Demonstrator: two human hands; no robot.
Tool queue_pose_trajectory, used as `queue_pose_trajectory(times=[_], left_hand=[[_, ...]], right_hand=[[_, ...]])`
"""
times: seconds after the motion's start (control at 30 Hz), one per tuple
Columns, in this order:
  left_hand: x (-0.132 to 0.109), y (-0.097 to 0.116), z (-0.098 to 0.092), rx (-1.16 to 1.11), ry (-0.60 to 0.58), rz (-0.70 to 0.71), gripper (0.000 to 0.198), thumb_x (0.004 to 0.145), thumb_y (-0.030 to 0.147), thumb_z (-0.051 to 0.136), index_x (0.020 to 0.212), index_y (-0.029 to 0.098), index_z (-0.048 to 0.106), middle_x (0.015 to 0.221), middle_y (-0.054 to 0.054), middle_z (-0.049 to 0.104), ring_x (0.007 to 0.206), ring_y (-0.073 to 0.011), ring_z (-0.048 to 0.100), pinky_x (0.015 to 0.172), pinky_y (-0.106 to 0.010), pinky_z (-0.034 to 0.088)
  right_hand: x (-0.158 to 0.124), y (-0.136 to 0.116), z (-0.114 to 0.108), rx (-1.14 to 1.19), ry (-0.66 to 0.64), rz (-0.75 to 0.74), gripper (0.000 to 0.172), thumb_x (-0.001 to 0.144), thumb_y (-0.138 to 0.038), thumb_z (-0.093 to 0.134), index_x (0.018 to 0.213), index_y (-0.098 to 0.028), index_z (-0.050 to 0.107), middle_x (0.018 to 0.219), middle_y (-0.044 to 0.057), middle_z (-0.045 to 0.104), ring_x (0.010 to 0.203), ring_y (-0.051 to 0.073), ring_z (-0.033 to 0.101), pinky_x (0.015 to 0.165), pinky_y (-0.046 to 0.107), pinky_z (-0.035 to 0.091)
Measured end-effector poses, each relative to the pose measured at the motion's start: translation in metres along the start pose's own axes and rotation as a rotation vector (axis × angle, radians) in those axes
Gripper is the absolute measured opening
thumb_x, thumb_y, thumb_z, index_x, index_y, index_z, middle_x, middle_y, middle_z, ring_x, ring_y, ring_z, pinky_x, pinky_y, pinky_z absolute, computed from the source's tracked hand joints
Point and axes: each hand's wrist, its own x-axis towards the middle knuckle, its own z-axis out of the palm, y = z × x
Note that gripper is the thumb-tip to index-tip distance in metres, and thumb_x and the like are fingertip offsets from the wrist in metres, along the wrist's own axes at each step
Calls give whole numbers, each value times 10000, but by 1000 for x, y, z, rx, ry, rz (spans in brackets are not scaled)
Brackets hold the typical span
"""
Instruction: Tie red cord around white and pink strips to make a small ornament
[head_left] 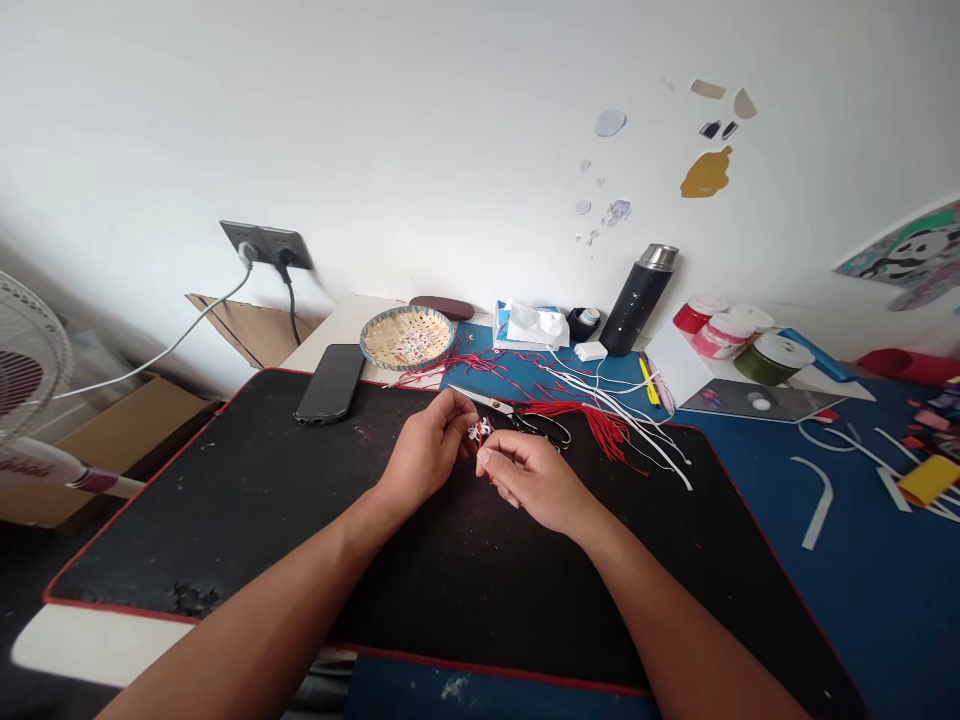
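Observation:
A small knotted piece of red and white cord (480,429) is held between my two hands above the black mat (480,600). My left hand (431,445) pinches it from the left, fingertips pressed together. From the right, my right hand (529,475) grips its red strand with curled fingers. Just behind the hands lie scissors (495,404), with black handles to the right. Red cords (604,425) and white cords (637,412) spread over the mat's back edge. A woven basket (367,340) with small red and white pieces stands at the back.
A black phone (330,383) lies left of the basket. Behind are a tissue pack (531,325), a black thermos (637,305) and a yellow cutter (649,380). Cord spools (772,360) stand at the back right. A fan (30,370) is at the left edge.

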Motion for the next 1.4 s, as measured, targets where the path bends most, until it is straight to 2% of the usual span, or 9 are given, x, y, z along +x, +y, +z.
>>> queue_pose_trajectory(times=[0.13,0.37,0.5,0.67,0.83,0.93,1.07,1.23,1.4], left_hand=[[1,-1,-3,-58,26,10,124,1002,318,560,905,240,565,703,33,692,615,-157,682,627,-258,524],[0,0,-2,-140,14,28,162,1021,368,569,931,233,566,744,8,701,658,-168,702,654,-273,544],[-2,2,-2,-147,-20,50,169,1031,372,567,940,230,571,749,7,698,657,-161,692,657,-272,541],[-5,0,-1,-183,-158,71,179,1047,383,556,963,225,575,743,2,682,679,-168,682,652,-285,543],[-6,3,-1,-216,-191,53,211,1031,408,592,958,210,598,743,1,665,665,-158,656,634,-281,539],[-3,7,-1,-361,-174,-17,294,984,487,655,972,197,611,758,-1,652,643,-158,657,605,-284,544],[1,9,-2,-529,-230,-115,499,891,590,743,1148,191,589,827,-13,666,657,-172,676,578,-284,535],[1,8,-2,-420,-355,-175,440,846,565,799,982,182,630,804,-7,657,645,-135,596,587,-258,486],[1,10,-2,-405,-307,-187,418,853,565,781,935,180,640,738,-1,655,640,-145,587,613,-273,481]], right_hand=[[-1,-2,0,-52,-68,-3,381,1048,-467,519,899,-164,696,590,-45,511,502,102,475,528,237,376],[4,1,-7,51,185,71,495,976,-657,542,928,-181,667,570,-65,456,438,101,397,444,242,319],[6,1,-10,127,260,71,559,913,-742,586,967,-189,643,602,-61,473,454,99,386,435,238,292],[5,1,-10,131,231,41,486,907,-663,660,995,-186,669,635,-53,467,514,105,381,461,239,275],[4,1,-12,113,192,54,375,896,-537,707,1000,-177,682,676,-51,499,512,90,360,464,246,253],[4,0,-12,153,190,65,365,881,-538,723,946,-184,664,663,-61,497,484,77,340,454,248,230],[5,0,-12,249,233,64,400,852,-567,757,914,-186,649,630,-72,490,455,65,329,444,246,222],[7,0,-10,320,291,69,417,826,-576,780,901,-185,657,565,-86,441,436,66,303,433,245,219],[7,1,-8,305,301,68,407,835,-563,767,927,-180,661,584,-84,442,445,63,306,440,238,203]])
